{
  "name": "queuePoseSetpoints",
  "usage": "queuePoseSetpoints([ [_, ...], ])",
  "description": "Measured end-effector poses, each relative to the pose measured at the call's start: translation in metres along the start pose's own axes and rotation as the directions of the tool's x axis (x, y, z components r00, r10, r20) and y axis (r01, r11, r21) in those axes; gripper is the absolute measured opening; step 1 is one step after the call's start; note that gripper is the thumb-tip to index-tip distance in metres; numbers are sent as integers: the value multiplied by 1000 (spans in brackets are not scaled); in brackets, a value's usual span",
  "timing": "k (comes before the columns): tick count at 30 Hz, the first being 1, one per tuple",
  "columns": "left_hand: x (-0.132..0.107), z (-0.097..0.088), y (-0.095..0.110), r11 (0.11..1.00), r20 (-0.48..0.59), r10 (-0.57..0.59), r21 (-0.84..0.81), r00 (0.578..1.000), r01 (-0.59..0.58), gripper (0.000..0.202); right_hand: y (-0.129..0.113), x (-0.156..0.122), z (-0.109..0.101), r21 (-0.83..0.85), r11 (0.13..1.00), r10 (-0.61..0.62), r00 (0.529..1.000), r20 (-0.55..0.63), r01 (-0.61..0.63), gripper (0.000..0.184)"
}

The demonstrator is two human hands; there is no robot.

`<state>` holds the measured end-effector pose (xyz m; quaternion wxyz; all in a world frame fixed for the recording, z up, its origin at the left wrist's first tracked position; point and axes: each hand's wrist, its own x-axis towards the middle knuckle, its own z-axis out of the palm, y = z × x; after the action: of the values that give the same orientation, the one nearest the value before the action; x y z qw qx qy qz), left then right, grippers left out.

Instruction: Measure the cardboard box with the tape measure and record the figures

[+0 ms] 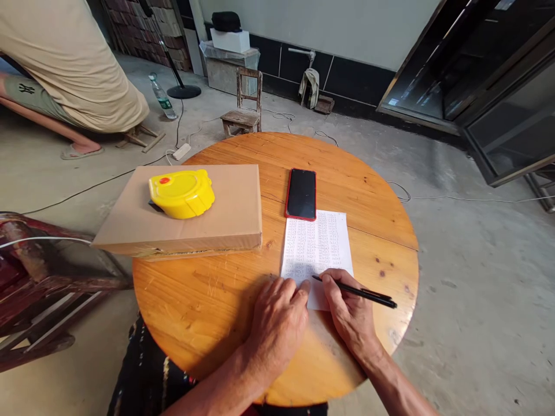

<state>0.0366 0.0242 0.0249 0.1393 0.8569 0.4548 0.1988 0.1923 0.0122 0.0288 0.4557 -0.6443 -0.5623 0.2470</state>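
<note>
On the near edge of the round wooden table, my left hand lay palm down, fingers loosely spread, fingertips pressing the lower left corner of the paper sheet. My right hand sat just beside it, thumb and fingers pinched around a black pen. Pen tip touched the sheet near its lower edge, barrel pointing out to the right. Sheet was covered in rows of small print, too small to read. A red-cased phone lay face up, screen dark, touching the sheet's top edge. Left of the phone sat a flat cardboard box, overhanging the table rim, with a yellow tape measure on top. Beyond the table stood a small wooden chair and a water bottle on the concrete floor. Another person in a beige shirt was at far left.
</note>
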Motion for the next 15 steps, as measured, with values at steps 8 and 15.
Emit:
queuePoseSetpoints([
  [8,1,-1,1,1000,-12,1,18,1000,-1,21,-4,2,0,-32,999,-5,1000,24,5,22],
  [15,1,-2,1,1000,8,-10,13,1000,10,20,-5,1,0,-44,999,5,999,37,-3,22],
])
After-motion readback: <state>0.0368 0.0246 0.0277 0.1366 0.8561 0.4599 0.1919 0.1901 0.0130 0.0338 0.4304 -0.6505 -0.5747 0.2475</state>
